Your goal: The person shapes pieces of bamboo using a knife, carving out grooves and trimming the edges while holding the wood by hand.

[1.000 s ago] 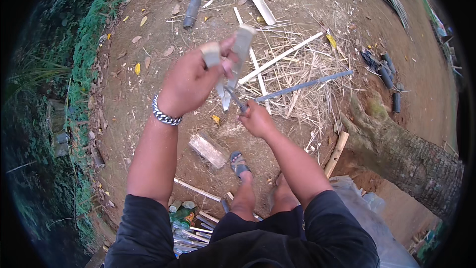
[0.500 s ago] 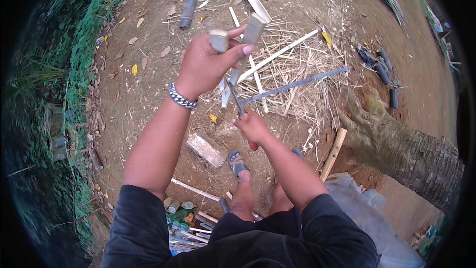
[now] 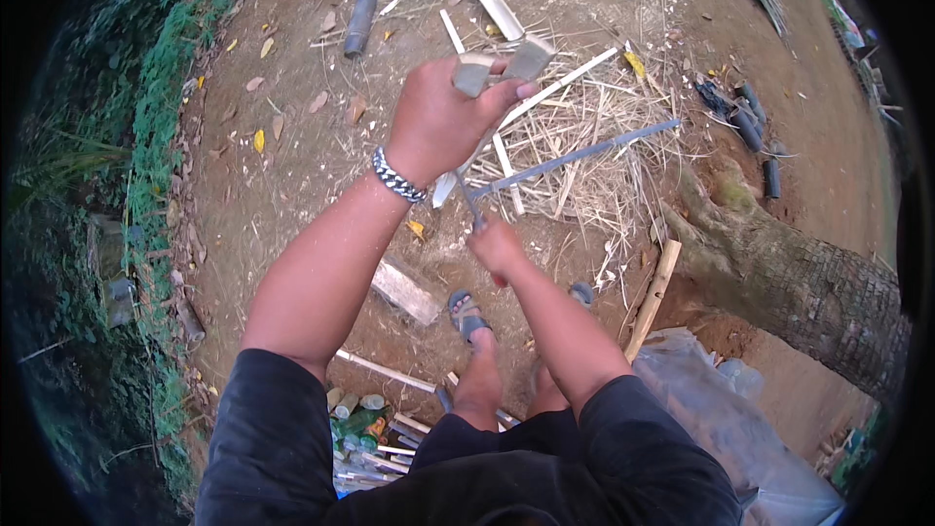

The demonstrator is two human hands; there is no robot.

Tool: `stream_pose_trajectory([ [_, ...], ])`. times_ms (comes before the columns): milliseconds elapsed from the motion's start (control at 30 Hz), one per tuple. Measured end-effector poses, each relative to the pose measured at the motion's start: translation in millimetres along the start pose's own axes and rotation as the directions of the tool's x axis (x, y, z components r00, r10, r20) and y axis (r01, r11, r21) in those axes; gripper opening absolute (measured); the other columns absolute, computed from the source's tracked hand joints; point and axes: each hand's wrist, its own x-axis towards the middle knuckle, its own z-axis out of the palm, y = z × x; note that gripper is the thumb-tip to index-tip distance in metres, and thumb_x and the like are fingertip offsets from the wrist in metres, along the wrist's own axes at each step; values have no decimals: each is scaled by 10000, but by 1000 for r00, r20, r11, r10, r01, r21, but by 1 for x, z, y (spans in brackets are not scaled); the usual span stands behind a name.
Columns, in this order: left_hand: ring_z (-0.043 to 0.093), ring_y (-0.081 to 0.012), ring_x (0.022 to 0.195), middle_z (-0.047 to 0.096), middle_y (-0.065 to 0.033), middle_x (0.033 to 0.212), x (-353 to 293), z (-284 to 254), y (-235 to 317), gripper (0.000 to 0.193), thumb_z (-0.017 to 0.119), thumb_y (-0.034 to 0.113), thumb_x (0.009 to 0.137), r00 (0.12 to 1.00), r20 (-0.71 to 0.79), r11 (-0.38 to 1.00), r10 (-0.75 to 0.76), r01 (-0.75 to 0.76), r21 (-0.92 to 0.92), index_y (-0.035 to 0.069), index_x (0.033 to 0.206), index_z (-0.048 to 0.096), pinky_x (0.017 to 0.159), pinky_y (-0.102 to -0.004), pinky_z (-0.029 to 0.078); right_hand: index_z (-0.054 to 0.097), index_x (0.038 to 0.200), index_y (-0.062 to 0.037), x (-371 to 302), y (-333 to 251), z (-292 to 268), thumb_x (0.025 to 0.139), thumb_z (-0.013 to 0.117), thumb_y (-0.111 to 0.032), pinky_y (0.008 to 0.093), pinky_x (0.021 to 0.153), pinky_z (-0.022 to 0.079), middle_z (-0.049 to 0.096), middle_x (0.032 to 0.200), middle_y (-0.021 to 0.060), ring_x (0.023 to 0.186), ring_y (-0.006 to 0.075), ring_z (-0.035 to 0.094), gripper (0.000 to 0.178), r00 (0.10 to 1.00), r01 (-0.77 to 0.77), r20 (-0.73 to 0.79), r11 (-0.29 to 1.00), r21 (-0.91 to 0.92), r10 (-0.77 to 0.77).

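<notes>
My left hand (image 3: 443, 122), with a metal chain bracelet on its wrist, is raised over the dirt and shut on a pale split bamboo piece (image 3: 526, 58). A thin strip of it hangs below the fist. Lower and nearer my body, my right hand (image 3: 497, 248) is closed around a thin dark handle. From just above this fist a long grey blade (image 3: 584, 154) reaches up to the right over the straw. Whether the handle and blade join is hard to see.
Dry straw and bamboo slivers (image 3: 594, 185) cover the ground ahead. A dark pole (image 3: 365, 0) lies at the top, a tree trunk (image 3: 799, 282) at right. A wooden block (image 3: 404, 292), my sandalled foot (image 3: 467, 317), bottles (image 3: 360, 419) and plastic sheeting (image 3: 721, 399) lie close.
My left hand has lifted higher and farther out with the bamboo piece. My right hand has stayed low with the handle.
</notes>
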Motion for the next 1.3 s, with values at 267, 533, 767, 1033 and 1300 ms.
stream_pose_trajectory([
  [267,646,-91,589,688,-48,637,-7,-4,0,375,817,382,843,992,-119,998,30,-23,62,18,889,742,531,-269,487,608,990,1,-29,-7,12,812,687,-230,486,801,510,674,912,251,880,435,660,302,984,-108,145,993,53,100],
  [533,644,-117,576,672,-68,627,-32,-4,-26,379,809,356,857,957,-288,998,-20,4,-58,-7,867,702,526,-299,491,611,999,-2,-46,9,30,803,693,-220,498,807,507,679,923,245,907,441,661,304,986,-60,156,998,27,55],
  [767,683,-223,573,674,-134,650,-43,-5,-20,257,735,231,911,935,-322,988,149,-126,91,-6,1010,733,527,-343,497,611,1159,-31,-49,14,24,822,650,-190,504,867,521,694,1016,241,993,417,668,375,988,-112,91,982,-150,126],
  [1033,625,-67,613,683,-54,651,-46,21,6,241,744,207,919,963,-267,999,37,-35,12,6,1052,746,559,-277,485,618,1145,-64,-58,20,5,830,657,-208,504,854,530,702,999,223,980,402,677,348,984,-178,-36,956,-234,175],
  [1300,630,-78,656,708,-61,730,-26,14,-21,266,757,213,915,934,-357,1000,10,-18,-18,-22,1037,727,577,-268,482,627,982,-16,-78,51,-27,794,705,-240,479,763,517,689,916,233,847,385,681,303,950,-51,304,997,-59,66],
])
